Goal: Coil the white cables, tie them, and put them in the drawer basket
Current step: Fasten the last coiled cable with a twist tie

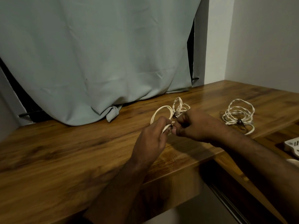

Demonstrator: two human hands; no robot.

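Both hands meet above the wooden desk, a little right of centre. The left hand has its fingers curled round the near edge of a smooth white cable coil, whose loop rises toward 12 o'clock from the knuckles. The right hand is bunched tight, thumb and fingertips pinching at the same spot on the coil; a small dark tie shows between the two hands, but whether it is wound, knotted or loose is hidden by the fingers. Just behind the right hand, at 12 o'clock from it, a twisted white cable bundle sticks up, with something dark at its base; it is hard to tell if this is a separate cable or part of the one being held.

At 3 o'clock from the hands, well apart, a second twisted white cable coil lies flat on the desk with a dark tie around its near strands.

At the right edge of the frame, about 4 o'clock, a white perforated basket is cut off, only a corner showing in the open drawer; its contents cannot be made out. A pale grey-green curtain hangs behind, its hem resting on the desk
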